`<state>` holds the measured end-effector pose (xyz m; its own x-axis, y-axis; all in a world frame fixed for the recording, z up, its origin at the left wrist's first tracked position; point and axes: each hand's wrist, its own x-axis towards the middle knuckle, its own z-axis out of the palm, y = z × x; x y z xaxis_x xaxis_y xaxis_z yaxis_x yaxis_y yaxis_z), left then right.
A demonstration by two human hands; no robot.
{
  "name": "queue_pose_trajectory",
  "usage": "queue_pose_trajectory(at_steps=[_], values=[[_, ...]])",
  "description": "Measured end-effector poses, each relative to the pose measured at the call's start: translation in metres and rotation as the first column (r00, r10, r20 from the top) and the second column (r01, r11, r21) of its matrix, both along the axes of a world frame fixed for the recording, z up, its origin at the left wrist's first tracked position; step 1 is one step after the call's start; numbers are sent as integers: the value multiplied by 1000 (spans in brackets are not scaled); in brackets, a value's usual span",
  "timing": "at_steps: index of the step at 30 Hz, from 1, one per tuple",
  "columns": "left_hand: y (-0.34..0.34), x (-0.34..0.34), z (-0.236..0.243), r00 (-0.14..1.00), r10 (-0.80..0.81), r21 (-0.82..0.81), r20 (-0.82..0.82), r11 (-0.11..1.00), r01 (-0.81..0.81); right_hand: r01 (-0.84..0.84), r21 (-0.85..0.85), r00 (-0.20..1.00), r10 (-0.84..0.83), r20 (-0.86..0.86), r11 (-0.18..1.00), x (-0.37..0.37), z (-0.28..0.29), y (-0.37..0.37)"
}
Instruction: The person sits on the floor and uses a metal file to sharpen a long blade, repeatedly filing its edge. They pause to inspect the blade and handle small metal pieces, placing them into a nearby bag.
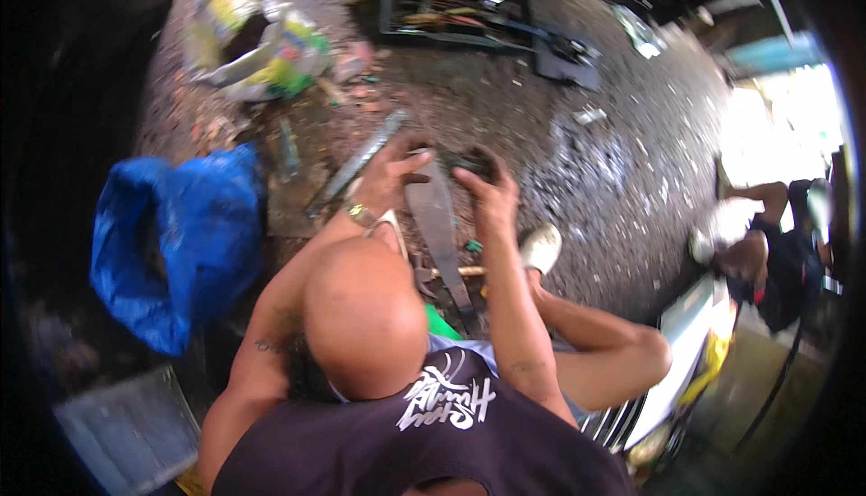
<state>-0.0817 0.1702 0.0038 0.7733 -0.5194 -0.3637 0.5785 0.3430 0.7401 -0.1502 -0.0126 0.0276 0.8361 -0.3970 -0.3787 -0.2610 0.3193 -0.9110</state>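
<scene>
A long flat grey metal blade (429,207), wide at its far end and tapering toward me, stands between my legs. At its wide end my left hand (397,171) is closed, with the thumb at the blade's edge and dirty fingers curled. My right hand (490,188) is just right of the blade, fingers bent round and thumb pointing inward. Something dark shows by its fingertips, too blurred to name. A hammer (458,271) with a wooden handle lies behind the blade's narrow part. Left of my left hand, a flat metal bar (368,151) lies slantwise.
A blue plastic sack (212,225) stands at the left, with a white and green sack (302,59) beyond it. At the far side sits a toolbox (460,41) holding several tools. Debris litters the dark ground. Another person (771,252) sits at the right.
</scene>
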Motion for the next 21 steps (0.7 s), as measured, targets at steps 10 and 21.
queue_pose_trajectory(at_steps=[10, 21], values=[[-16, -2, -12, 971, -233, -153, -60, 963, 221, -160, 125, 987, 159, 22, 979, -3, 17, -8], [-7, -3, 2, 941, -331, 360, 73, 888, 285, -175, 406, 984, 170, 49, 897, -18, -7, -12]])
